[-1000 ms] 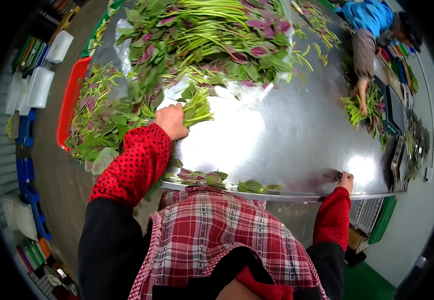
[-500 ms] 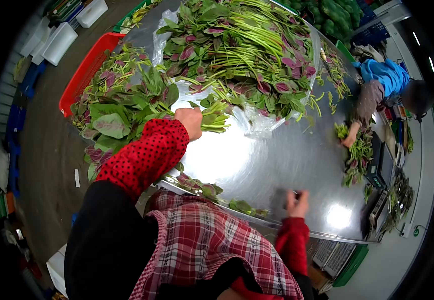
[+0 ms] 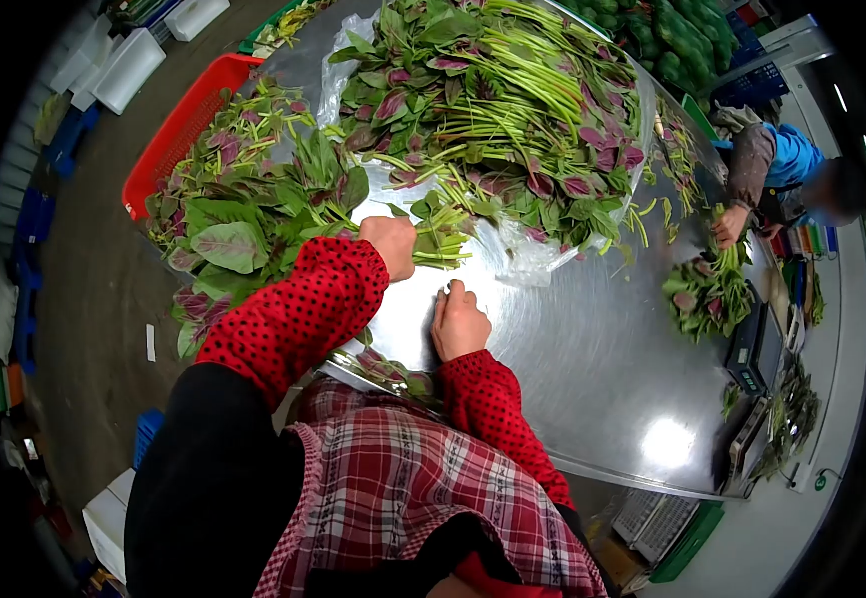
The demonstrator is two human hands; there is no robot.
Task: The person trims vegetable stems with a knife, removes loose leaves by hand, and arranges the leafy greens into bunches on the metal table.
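My left hand (image 3: 389, 246) is wrapped round a bunch of leafy stems (image 3: 443, 239), whose cut ends point right and whose leaves lie to the left over the metal table (image 3: 592, 349). Just below those stem ends my right hand (image 3: 460, 319) is closed, its fingers curled; whatever it holds is too hidden to make out. Above the hands, a large heap of green and purple greens (image 3: 513, 110) rests on clear plastic (image 3: 527, 254). More leaves (image 3: 228, 246) lie beside my left hand.
A red basket (image 3: 188, 135) stands at the table's left edge. Loose leaves (image 3: 383, 371) lie along the near edge. At the right, a co-worker's hand (image 3: 730, 227) holds another bunch (image 3: 709, 294) beside a black scale (image 3: 752, 344).
My right hand has swung left from the table's near right edge to beside the held stems. My left hand keeps its grip, slightly further right in view. The co-worker's bunch has been lifted and turned.
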